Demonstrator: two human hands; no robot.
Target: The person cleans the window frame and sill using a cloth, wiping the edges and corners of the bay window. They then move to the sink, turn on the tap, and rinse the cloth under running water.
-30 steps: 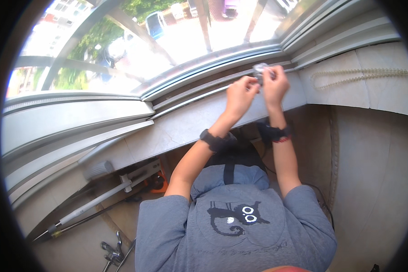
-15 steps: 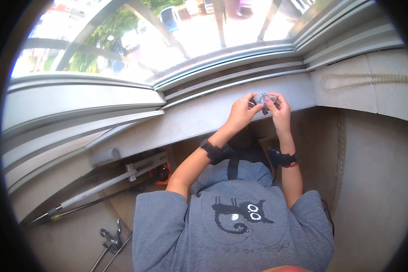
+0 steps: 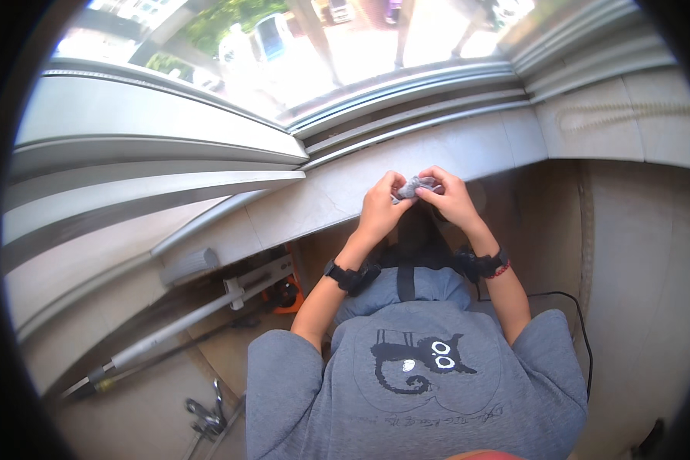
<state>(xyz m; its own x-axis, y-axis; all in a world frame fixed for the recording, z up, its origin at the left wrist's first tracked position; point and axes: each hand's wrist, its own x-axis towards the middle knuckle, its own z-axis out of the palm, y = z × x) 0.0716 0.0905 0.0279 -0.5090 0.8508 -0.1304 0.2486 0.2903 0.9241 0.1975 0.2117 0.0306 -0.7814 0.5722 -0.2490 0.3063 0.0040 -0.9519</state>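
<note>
Between my two hands is a small, crumpled grey piece (image 3: pixel 412 186), soft-looking like thin cloth or plastic film; its exact kind cannot be made out. My left hand (image 3: pixel 381 205) pinches its left side. The fingers of my right hand (image 3: pixel 451 202) grip its right side, thumb and fingertips close together. Both hands hold it up just in front of the pale tiled window sill (image 3: pixel 468 146), over my lap. A black band with a dark box sits on each wrist.
A sliding window frame (image 3: pixel 406 92) runs behind the sill. At right a pale beaded string (image 3: pixel 621 111) lies on the ledge. To the left are a grey ridged roll (image 3: pixel 189 265), a silver pole (image 3: pixel 169 328), an orange item (image 3: pixel 289 296) and a metal clamp-like stand (image 3: pixel 209 418). A black cable (image 3: pixel 583 318) hangs at right.
My hands have come left and closer to my body with the grey piece, which now shows a stretched shape between them. The whole view has also shifted slightly.
</note>
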